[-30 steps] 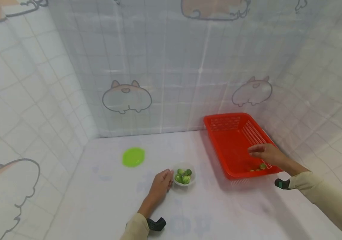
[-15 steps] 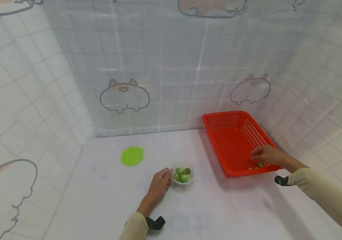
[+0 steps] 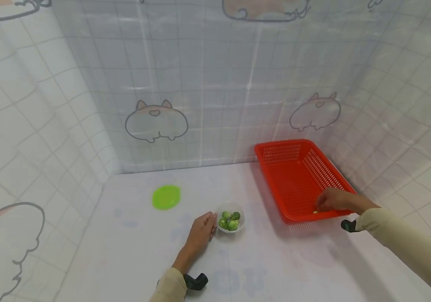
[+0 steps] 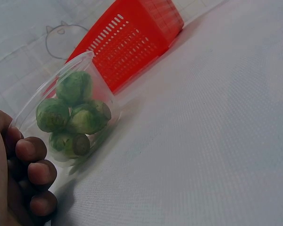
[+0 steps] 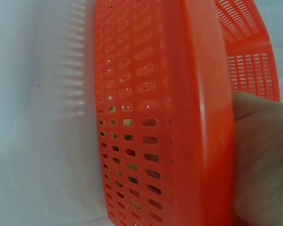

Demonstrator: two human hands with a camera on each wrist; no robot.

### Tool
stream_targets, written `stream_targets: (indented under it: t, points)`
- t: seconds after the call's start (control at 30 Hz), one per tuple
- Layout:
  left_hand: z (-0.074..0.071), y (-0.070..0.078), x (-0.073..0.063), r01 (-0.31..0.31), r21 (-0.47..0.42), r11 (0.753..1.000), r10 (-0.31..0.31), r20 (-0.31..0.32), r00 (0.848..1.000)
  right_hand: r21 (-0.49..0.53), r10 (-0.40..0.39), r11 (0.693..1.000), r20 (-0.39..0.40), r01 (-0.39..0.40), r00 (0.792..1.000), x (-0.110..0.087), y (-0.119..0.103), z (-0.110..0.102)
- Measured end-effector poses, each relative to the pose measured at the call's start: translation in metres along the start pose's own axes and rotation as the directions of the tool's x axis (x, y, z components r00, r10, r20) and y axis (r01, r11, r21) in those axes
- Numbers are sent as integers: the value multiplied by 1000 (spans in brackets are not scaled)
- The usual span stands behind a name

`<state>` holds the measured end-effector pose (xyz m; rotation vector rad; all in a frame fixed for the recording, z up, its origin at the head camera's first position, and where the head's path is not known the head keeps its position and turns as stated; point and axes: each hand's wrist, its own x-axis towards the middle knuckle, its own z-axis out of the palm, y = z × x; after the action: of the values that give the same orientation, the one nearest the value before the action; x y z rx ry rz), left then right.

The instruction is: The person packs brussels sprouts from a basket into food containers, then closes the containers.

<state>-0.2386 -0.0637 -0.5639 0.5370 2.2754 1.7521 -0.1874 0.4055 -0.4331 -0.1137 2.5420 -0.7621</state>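
Note:
A small clear plastic tub [image 3: 229, 206] stands on the white surface with several green Brussels sprouts [image 3: 232, 225] in it. My left hand [image 3: 199, 231] pinches its left rim; the left wrist view shows the fingers [image 4: 41, 172] curled beside the tub wall. To the right, my right hand [image 3: 334, 199] reaches down into the near right corner of the red basket [image 3: 272, 191]. Its fingertips are hidden, so whether they hold a sprout does not show. One yellowish sprout [image 3: 315, 212] peeks out by the fingers, and bits of green show through the basket's slots in the right wrist view.
A bright green round lid [image 3: 166, 197] lies flat at the back left. White tiled sheeting [image 3: 223, 105] with cartoon animals closes the back and both sides. The basket's raised near wall [image 5: 146, 117] stands between the right wrist camera and the hand.
My right hand has lowered into the basket's near corner and its fingers have bent down over the sprouts, hiding most of them. The left hand and the tub keep their place.

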Motion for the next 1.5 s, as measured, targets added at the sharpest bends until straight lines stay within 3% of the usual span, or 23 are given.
stream_targets:
  t: [0.23, 0.63, 1.07, 1.3, 1.5]
  points:
    - [0, 1, -1, 9, -6, 1000, -9, -3, 1000, -19, 71, 997, -23, -72, 997, 2, -4, 2]
    - [1, 2, -3, 4, -24, 1000, -4, -13, 1000, -5, 42, 999, 14, -42, 999, 6, -1, 7]
    - [0, 2, -3, 5, -22, 1000, -5, 0, 1000, 86, 76, 993, 5, -76, 997, 7, -1, 7]
    - [1, 2, -2, -8, -12, 1000, 8, -8, 1000, 159, 41, 987, -19, -38, 999, 9, 5, 9]
    - [2, 3, -3, 19, -37, 999, -20, -23, 1000, 200, 39, 979, -23, -33, 999, 8, 5, 10]
